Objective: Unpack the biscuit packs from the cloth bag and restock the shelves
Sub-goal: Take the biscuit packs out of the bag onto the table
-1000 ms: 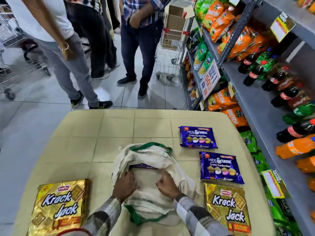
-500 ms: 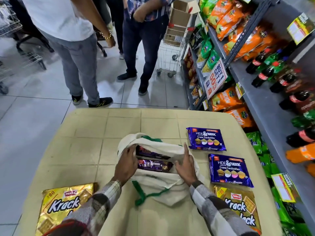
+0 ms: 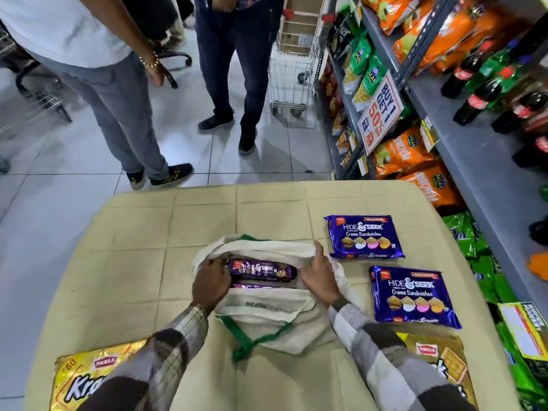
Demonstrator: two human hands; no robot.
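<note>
A cream cloth bag (image 3: 275, 324) with green handles lies on the beige table (image 3: 184, 221), its mouth spread wide. Inside it a dark purple Hide & Seek pack (image 3: 262, 269) shows, with a second one just below. My left hand (image 3: 211, 281) grips the left end of that pack at the bag's mouth. My right hand (image 3: 318, 271) holds the right rim of the bag. Two purple Hide & Seek Creme Sandwiches packs (image 3: 364, 236) (image 3: 413, 295) lie to the right. Gold Krack Jack packs lie at front left (image 3: 86, 378) and front right (image 3: 444, 363).
Grey shelves (image 3: 462, 161) on the right hold orange and green snack bags and soft drink bottles. Two people stand beyond the table, one in grey trousers (image 3: 118, 114), one in dark jeans (image 3: 234, 69). A wire trolley (image 3: 292, 72) with cardboard boxes stands by the shelf.
My hands went from pressing on the flat bag to pulling its mouth apart. The purple packs inside came into sight, and my left hand closed on the upper one.
</note>
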